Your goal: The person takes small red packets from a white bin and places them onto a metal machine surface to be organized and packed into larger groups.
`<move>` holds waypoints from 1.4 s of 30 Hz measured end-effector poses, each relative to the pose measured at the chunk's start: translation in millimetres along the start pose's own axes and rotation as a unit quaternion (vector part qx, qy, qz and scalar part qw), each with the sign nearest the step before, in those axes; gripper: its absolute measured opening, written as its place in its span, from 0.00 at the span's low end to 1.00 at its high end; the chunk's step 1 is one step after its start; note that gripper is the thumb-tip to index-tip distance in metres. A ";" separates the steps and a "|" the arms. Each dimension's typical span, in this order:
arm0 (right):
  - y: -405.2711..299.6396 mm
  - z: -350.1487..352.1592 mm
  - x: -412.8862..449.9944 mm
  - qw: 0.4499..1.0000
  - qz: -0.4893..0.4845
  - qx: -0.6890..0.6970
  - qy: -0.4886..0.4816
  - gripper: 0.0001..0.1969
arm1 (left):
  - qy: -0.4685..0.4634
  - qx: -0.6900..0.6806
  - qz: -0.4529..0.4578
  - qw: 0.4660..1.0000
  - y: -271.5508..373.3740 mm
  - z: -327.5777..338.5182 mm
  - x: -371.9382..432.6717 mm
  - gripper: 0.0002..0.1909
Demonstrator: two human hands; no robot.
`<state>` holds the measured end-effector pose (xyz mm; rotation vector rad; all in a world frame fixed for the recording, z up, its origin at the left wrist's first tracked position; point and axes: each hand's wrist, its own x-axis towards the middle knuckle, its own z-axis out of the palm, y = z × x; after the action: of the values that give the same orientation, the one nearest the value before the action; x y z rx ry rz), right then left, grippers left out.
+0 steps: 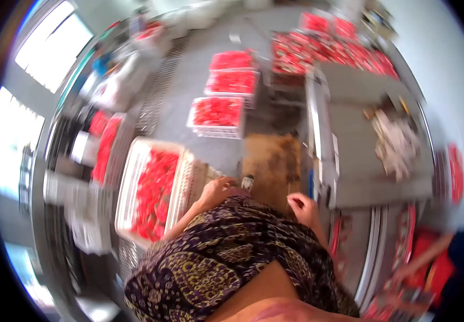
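Note:
My left hand (215, 192) rests low in front of my body with bent fingers, just right of a white plastic crate (124, 193) of red pieces (157, 197); I cannot tell whether it holds anything. On the other side of my patterned garment (252, 233), my right hand (303, 207) hangs with curled fingers near the edge of a grey worktable (381, 197); its grasp is unclear too. Crumpled pale cloth or gloves (396, 145) lie on that table. Motion blurs the picture.
Ahead, several white crates (218, 132) of red pieces stand on the floor beyond a brown mat (272, 161). More red pieces (292, 52) cover a table at the back. A co-worker's arm (425, 255) reaches in at lower right. Another person (102, 64) is far left.

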<state>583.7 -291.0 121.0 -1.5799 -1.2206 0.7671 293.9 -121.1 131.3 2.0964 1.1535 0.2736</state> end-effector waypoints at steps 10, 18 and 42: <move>5.8 3.8 -2.2 0.984 0.124 -0.054 0.113 0.07 | -0.170 -0.021 0.127 0.977 -30.6 35.2 146.2 0.15; -20.5 30.4 7.3 0.950 0.181 -0.066 0.246 0.07 | -0.279 -0.008 0.225 0.933 -5.7 34.9 267.7 0.17; -19.0 30.3 -102.1 0.902 0.240 -0.136 0.332 0.08 | -0.363 0.005 0.303 0.881 54.1 112.7 250.4 0.19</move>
<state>519.5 -378.1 120.9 -2.1761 -0.4452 0.2887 529.3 6.3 49.7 2.2137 0.0439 -0.2373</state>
